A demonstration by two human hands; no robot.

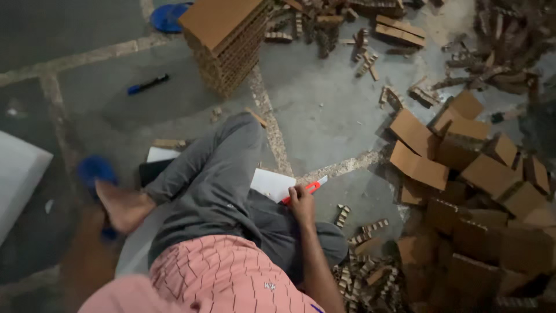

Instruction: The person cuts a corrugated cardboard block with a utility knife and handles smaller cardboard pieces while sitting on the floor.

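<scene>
Brown flat cardboard stack (225, 40) top centre; cardboard pcs pile (463, 174) right.

Your right hand (302, 204) is closed around a red utility knife (307, 188) with a pale tip, its blade end pointing up and to the right, low over the grey floor. Just left of it, a white sheet (271, 184) lies flat beside your knee.

Dim, flat indoor light with soft shadows; the whole view looks smeared, and the edges blur and darken, especially bottom left.
</scene>
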